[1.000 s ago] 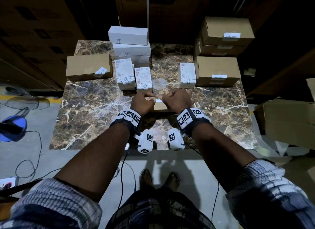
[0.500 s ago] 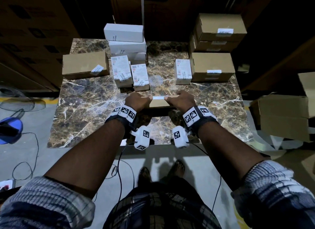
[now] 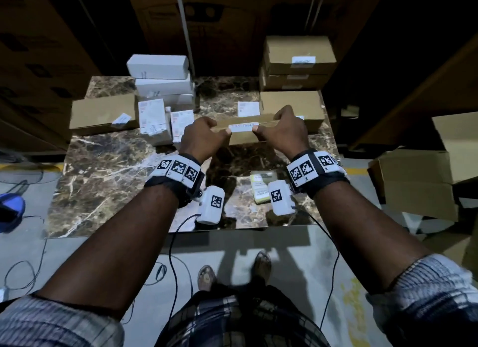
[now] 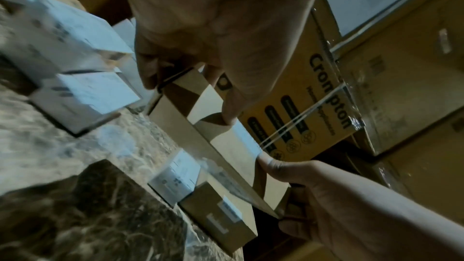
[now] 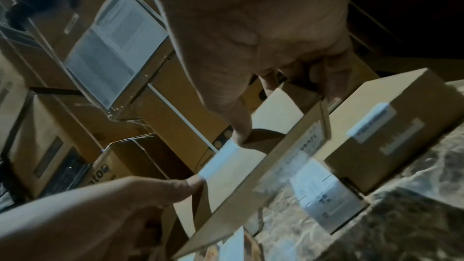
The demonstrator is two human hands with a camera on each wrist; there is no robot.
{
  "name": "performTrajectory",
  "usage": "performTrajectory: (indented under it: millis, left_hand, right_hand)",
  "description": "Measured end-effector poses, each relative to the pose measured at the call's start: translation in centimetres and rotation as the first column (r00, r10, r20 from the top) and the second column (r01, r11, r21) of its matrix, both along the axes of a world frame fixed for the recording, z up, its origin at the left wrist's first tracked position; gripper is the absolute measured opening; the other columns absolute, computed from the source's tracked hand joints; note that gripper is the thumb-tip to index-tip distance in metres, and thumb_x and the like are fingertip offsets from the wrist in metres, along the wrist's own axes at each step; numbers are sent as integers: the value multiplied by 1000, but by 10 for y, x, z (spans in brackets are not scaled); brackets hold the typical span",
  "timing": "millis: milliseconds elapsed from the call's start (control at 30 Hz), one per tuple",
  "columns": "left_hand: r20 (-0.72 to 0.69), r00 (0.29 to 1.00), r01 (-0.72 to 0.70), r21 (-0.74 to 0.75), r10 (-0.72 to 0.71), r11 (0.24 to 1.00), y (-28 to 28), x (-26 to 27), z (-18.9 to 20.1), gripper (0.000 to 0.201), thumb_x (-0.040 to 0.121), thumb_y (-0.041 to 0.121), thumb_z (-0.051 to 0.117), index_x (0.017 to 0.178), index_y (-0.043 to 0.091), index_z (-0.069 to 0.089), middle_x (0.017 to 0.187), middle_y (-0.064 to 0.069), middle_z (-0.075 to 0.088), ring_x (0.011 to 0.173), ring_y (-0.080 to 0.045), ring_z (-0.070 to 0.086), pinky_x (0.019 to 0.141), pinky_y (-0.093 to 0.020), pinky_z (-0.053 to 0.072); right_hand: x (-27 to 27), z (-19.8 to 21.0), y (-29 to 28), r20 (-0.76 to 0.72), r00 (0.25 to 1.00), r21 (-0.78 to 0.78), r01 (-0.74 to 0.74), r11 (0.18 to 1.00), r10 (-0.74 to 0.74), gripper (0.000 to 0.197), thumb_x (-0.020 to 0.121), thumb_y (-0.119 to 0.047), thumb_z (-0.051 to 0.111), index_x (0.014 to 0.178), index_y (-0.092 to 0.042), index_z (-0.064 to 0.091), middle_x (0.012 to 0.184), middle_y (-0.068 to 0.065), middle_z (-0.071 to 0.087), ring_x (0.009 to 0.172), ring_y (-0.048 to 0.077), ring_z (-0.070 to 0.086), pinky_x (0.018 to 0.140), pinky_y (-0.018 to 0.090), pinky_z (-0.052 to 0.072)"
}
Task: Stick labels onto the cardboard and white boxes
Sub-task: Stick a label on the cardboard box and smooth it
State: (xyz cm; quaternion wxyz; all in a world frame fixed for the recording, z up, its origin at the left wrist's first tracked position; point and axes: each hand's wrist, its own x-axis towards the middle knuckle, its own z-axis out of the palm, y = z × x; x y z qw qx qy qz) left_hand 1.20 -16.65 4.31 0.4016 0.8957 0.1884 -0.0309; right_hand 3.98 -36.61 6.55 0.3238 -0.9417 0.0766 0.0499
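I hold a flat cardboard box [image 3: 241,139] above the marble table [image 3: 108,181], one hand at each end. My left hand [image 3: 207,136] grips its left end and my right hand [image 3: 280,129] its right end, fingers curled over the far edge. A white label [image 3: 243,127] lies along the near top edge, with one thumb at each of its ends. The left wrist view shows the box [image 4: 233,152] under my left hand [image 4: 213,47], the label [image 4: 247,140] running to the right thumb. The right wrist view shows the same box [image 5: 238,182] and label [image 5: 220,161].
A pale label sheet [image 3: 262,189] lies on the table below the box. White boxes [image 3: 160,70] are stacked at the back left beside a labelled cardboard box [image 3: 103,114]. Labelled cardboard boxes [image 3: 297,59] stand at the back right. Large cartons [image 3: 413,181] sit off the table's right side.
Both hands have lifted the cardboard box off the table and moved it away from me. The label sheet that lay under it now shows.
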Motion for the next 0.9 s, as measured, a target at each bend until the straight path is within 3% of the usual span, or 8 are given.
performTrajectory:
  millis: [133,267,333,500,800,900]
  left_hand:
    - [108,994,26,89,-36,996,-48,27,0,54,75,46,72,123,21,65,122,-5,67,112,-24,62,97,-35,51]
    - [163,985,44,129,-65,991,-92,58,-16,58,64,54,67,115,26,67,113,-5,67,107,-24,63,92,-39,54]
    - [157,984,65,148,-88,987,-109,73,-25,56,64,53,67,113,27,66,115,-4,66,105,-25,63,91,-40,55]
    - [160,982,85,97,-100,992,-139,100,-41,48,67,43,73,111,24,68,117,-3,63,106,-23,63,92,-39,56]
    - [132,989,69,4,-69,998,-157,134,-75,47,70,35,72,113,16,69,119,-5,65,107,-18,64,96,-37,54]
    - [134,989,60,-6,-59,998,-160,141,-79,39,76,24,75,113,15,69,121,-5,64,104,-16,65,96,-34,54]
  right_hand:
    - [9,-5,-41,124,989,57,70,996,-77,59,71,-50,81,109,-16,52,99,1,57,107,30,54,82,40,50]
    - [21,-20,-81,198,972,63,120,991,-130,59,73,-49,82,110,-15,53,112,6,63,110,29,53,81,35,45]
    - [29,-27,-99,204,968,72,136,988,-148,57,74,-45,83,112,-15,53,115,7,63,110,29,53,79,33,42]
    - [55,-48,-131,210,961,97,161,982,-178,54,76,-38,83,114,-16,53,118,6,62,113,29,50,89,39,47]
    - [101,-83,-151,159,971,114,163,980,-180,51,75,-32,84,113,-16,53,116,8,62,113,29,49,90,39,48]
    - [112,-91,-154,152,971,115,166,979,-182,49,76,-29,84,112,-17,53,117,6,62,113,28,50,92,40,48]
